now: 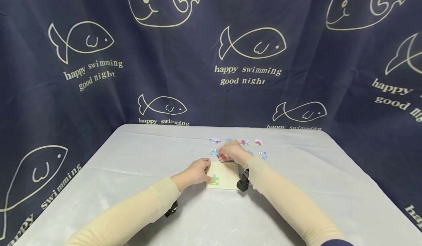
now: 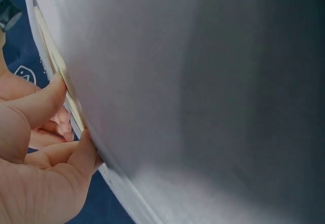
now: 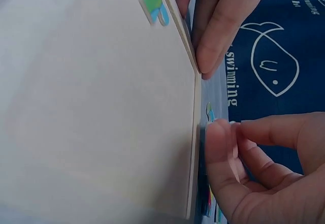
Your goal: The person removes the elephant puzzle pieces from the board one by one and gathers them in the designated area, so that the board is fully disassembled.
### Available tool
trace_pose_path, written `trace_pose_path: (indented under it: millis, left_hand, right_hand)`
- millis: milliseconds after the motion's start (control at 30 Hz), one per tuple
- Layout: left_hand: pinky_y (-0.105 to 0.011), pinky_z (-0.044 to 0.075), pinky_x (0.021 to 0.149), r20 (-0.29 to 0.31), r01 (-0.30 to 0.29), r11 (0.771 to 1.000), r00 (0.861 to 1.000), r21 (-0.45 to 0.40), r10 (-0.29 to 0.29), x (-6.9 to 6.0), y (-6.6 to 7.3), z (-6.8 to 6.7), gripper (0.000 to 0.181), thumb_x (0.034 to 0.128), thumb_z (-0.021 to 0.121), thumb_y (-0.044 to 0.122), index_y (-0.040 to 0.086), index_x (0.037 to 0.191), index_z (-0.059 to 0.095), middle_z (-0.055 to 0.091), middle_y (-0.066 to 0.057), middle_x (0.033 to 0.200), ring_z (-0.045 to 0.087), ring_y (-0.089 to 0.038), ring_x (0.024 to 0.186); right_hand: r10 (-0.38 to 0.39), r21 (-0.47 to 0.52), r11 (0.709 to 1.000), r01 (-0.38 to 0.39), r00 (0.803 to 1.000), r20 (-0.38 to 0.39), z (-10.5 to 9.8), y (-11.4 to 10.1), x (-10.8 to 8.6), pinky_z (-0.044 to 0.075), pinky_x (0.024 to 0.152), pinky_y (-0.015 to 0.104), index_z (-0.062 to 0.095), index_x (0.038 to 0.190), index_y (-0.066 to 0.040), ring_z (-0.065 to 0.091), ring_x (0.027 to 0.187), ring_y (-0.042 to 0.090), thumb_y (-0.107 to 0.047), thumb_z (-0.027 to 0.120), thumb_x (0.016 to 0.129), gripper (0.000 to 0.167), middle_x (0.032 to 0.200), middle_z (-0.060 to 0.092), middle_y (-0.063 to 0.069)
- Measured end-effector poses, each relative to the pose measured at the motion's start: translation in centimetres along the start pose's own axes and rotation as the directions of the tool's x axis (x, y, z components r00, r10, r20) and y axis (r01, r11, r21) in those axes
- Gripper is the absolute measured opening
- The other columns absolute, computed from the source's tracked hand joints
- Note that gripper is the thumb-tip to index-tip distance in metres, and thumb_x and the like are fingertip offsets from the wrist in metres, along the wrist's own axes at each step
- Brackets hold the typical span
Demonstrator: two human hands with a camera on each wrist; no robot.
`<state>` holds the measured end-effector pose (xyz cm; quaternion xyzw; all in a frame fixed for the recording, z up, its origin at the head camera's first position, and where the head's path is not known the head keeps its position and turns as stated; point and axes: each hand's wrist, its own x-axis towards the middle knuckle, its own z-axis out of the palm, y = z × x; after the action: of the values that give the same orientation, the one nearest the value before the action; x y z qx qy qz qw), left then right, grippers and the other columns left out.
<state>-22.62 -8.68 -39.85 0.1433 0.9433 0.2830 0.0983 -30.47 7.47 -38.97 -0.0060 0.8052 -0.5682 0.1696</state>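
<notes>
A shallow pale wooden puzzle tray (image 1: 225, 174) lies on the table, with a green and blue puzzle piece (image 1: 214, 180) in its near left corner. My left hand (image 1: 195, 172) grips the tray's left side, thumb on the rim; in the left wrist view the thumb and fingers (image 2: 84, 150) hold its edge. Just beyond the tray's far edge is my right hand (image 1: 232, 151). In the right wrist view its thumb and index finger (image 3: 269, 130) pinch a thin pale sliver, seemingly a puzzle piece seen edge-on and mostly hidden. A blue puzzle piece (image 1: 213, 151) lies beside this hand.
Several loose puzzle pieces lie behind the tray, among them a red one (image 1: 244, 142), a pink one (image 1: 258, 142) and a blue one with an eye (image 1: 262, 154). A white cloth covers the table (image 1: 138, 147). Dark blue printed curtains (image 1: 204, 77) surround it.
</notes>
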Motion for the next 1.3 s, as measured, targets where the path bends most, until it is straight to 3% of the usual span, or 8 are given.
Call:
trace_pose_path:
  millis: [233,433,633,1067,1167,1300]
  left_hand:
    - [-0.044,0.03,0.118,-0.002,0.011,0.999,1.0,-0.035,-0.011,0.0,0.0,0.0,0.073,0.079,0.08,0.014,-0.013,0.137,0.045,0.04,-0.023,0.15,0.036,-0.038,0.14]
    - [-0.045,0.03,0.118,0.0,0.032,0.999,0.999,-0.028,-0.032,0.0,-0.1,-0.2,0.073,0.0787,0.081,0.015,-0.012,0.136,0.046,0.04,-0.021,0.15,0.036,-0.038,0.14]
    - [-0.045,0.03,0.118,-0.007,0.034,0.999,0.999,-0.039,-0.034,0.0,0.0,-0.3,0.072,0.0775,0.082,0.013,-0.012,0.136,0.047,0.042,-0.021,0.149,0.037,-0.038,0.139]
    - [-0.044,0.033,0.116,0.055,0.034,0.996,0.998,-0.087,-0.029,0.1,-0.4,-0.5,0.081,0.0737,0.084,0.013,-0.011,0.139,0.043,0.036,-0.017,0.153,0.04,-0.036,0.138]
    - [-0.043,0.033,0.117,0.082,0.029,0.996,0.996,-0.084,-0.022,0.1,-0.6,-0.6,0.085,0.0728,0.085,0.014,-0.009,0.141,0.041,0.034,-0.017,0.155,0.04,-0.035,0.138]
    - [-0.043,0.031,0.118,0.109,0.01,0.998,0.994,-0.058,-0.003,0.3,-0.7,-0.8,0.087,0.0723,0.086,0.014,-0.01,0.142,0.039,0.032,-0.018,0.156,0.037,-0.035,0.14]
  right_hand:
    - [0.01,-0.021,1.0,-0.009,0.999,0.04,-0.4,0.2,-0.9,0.061,0.065,0.026,0.066,0.105,0.013,0.062,0.054,0.01,-0.002,0.061,0.089,0.022,0.073,0.066,0.01]
    - [0.041,-0.04,0.999,-0.035,0.987,0.154,-0.2,0.4,-1.8,0.062,0.066,0.03,0.067,0.099,0.011,0.065,0.056,0.012,-0.004,0.067,0.088,0.019,0.074,0.071,0.011]
    - [0.023,-0.121,0.993,0.005,0.973,0.228,0.2,0.5,-2.9,0.062,0.068,0.032,0.07,0.093,0.01,0.067,0.059,0.014,-0.002,0.07,0.084,0.015,0.076,0.072,0.015]
    - [-0.015,-0.277,0.959,0.066,0.983,0.183,0.8,1.1,-4.4,0.06,0.064,0.024,0.075,0.087,0.003,0.061,0.058,0.009,0.001,0.073,0.08,0.008,0.075,0.073,0.007]
    - [-0.022,-0.333,0.94,0.077,0.986,0.164,1.0,1.2,-5.0,0.056,0.063,0.022,0.076,0.083,-0.003,0.057,0.056,0.009,-0.002,0.075,0.078,0.005,0.076,0.072,0.004]
    - [-0.03,-0.395,0.914,0.089,0.988,0.154,1.2,1.1,-5.5,0.047,0.07,0.024,0.076,0.081,-0.009,0.05,0.053,0.009,-0.008,0.08,0.074,0.008,0.07,0.066,-0.002]
